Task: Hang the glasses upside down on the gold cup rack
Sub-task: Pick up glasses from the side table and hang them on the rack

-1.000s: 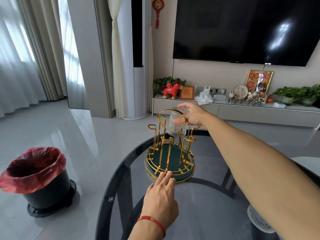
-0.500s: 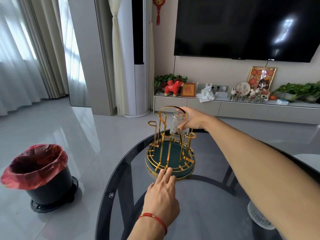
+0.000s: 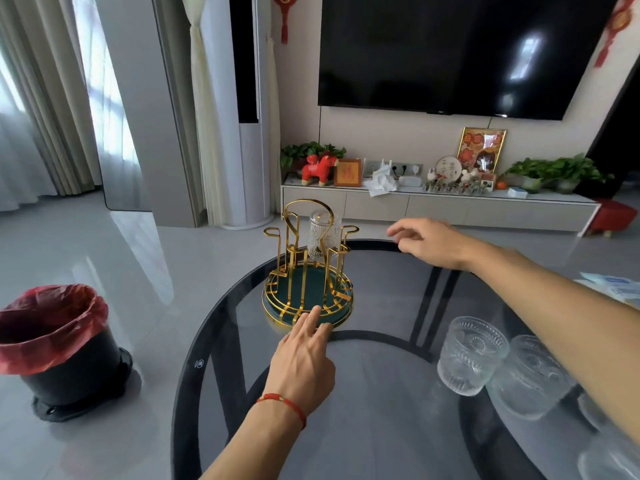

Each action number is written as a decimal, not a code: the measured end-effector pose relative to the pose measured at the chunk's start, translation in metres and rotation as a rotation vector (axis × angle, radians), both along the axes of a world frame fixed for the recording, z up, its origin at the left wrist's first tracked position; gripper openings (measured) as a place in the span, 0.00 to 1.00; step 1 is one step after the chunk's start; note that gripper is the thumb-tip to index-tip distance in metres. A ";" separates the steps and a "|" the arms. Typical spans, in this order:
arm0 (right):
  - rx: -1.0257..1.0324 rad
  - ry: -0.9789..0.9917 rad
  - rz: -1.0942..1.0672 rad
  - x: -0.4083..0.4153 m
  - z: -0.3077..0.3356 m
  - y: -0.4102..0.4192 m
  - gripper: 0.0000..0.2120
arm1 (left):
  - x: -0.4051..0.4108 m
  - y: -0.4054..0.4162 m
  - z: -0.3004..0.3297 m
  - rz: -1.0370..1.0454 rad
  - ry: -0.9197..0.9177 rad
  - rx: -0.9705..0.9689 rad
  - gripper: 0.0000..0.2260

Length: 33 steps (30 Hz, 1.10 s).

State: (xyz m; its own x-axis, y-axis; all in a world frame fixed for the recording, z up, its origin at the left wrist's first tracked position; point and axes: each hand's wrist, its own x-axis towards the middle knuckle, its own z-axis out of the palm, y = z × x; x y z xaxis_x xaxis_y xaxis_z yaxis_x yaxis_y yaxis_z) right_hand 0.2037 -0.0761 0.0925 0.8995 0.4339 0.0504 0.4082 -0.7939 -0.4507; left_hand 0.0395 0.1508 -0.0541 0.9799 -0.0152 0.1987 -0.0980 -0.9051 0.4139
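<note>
The gold cup rack (image 3: 306, 271) with a dark green round base stands near the far edge of the dark glass table (image 3: 381, 410). One ribbed clear glass (image 3: 323, 233) hangs upside down on a rear peg. My left hand (image 3: 304, 358) rests flat with its fingertips against the base's front rim. My right hand (image 3: 433, 242) hovers to the right of the rack, fingers spread and empty. Two ribbed glasses, one (image 3: 469, 355) beside the other (image 3: 530, 375), stand upright on the table's right side, partly behind my right forearm.
A black bin with a red liner (image 3: 59, 344) stands on the floor to the left. A low TV cabinet (image 3: 436, 209) with ornaments runs along the back wall. Blue-and-white packets (image 3: 616, 287) lie at the table's right edge.
My right hand has let go of the glass, which now hangs on the rack, and has drawn back to the right. The view has tilted down, showing the standing glasses.
</note>
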 end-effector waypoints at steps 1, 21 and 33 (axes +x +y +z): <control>-0.121 -0.011 0.020 -0.013 0.000 -0.011 0.21 | -0.003 -0.004 0.002 -0.011 -0.025 -0.029 0.26; -0.436 0.023 0.040 -0.113 -0.034 -0.069 0.33 | -0.053 -0.056 0.029 -0.120 0.224 -0.498 0.19; 0.035 0.180 0.101 -0.152 -0.046 -0.002 0.36 | -0.033 -0.040 0.037 0.124 0.020 -1.268 0.41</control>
State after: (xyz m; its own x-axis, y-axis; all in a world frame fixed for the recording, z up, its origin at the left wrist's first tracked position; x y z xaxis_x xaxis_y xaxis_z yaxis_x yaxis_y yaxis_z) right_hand 0.0512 -0.0781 0.0460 0.8476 0.5228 -0.0911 0.3948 -0.7359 -0.5500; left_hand 0.0062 0.1107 -0.0168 0.9642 0.2650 -0.0081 -0.0250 0.1215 0.9923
